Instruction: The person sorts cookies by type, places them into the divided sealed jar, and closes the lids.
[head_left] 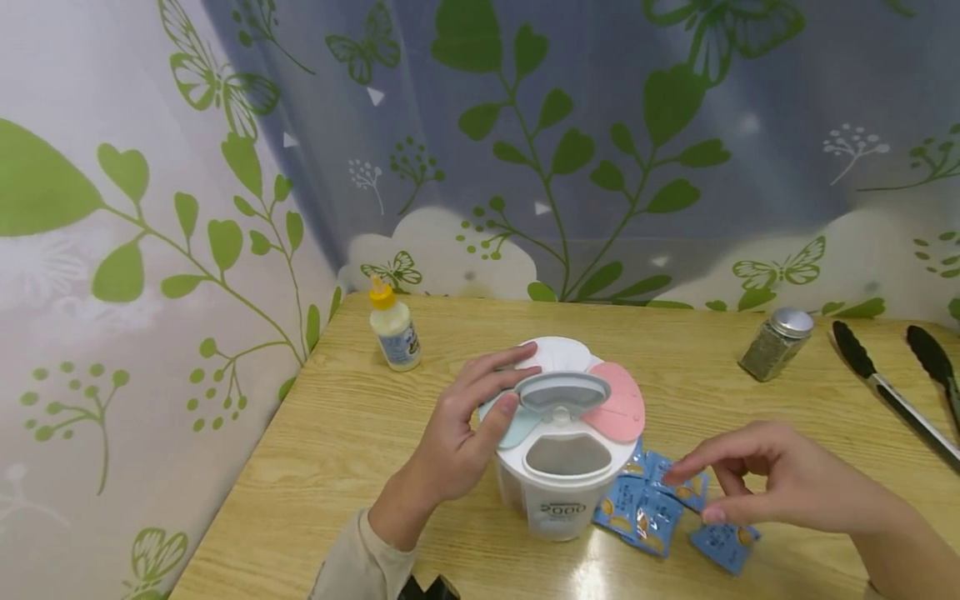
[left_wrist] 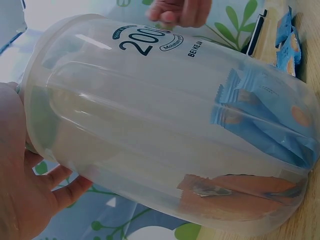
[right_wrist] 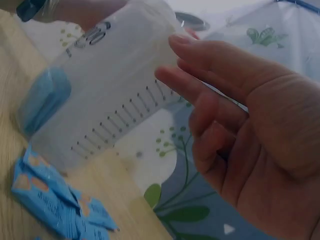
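Observation:
A translucent storage canister point(head_left: 558, 500) stands on the table, its lid point(head_left: 555, 354) divided into white, pink and pale blue sections. The near white section's flap point(head_left: 564, 393) is raised above an opening. My left hand point(head_left: 457, 425) rests on the lid's left side, fingers spread over the top and thumb beside the flap. Through the wall, the left wrist view shows blue packets point(left_wrist: 270, 117) and an orange-brown packet point(left_wrist: 240, 195) at the bottom. My right hand point(head_left: 780, 479) hovers near loose blue snack packets point(head_left: 641, 508), fingers bent, nothing visible between them. A single blue packet point(head_left: 724, 543) lies below its thumb.
A small bottle with a yellow nozzle point(head_left: 395, 329) stands at the back left. A glass jar with a metal lid point(head_left: 777, 343) and black-tipped tongs point(head_left: 900, 400) are on the right. A patterned curtain point(head_left: 585, 167) borders the table's back edge.

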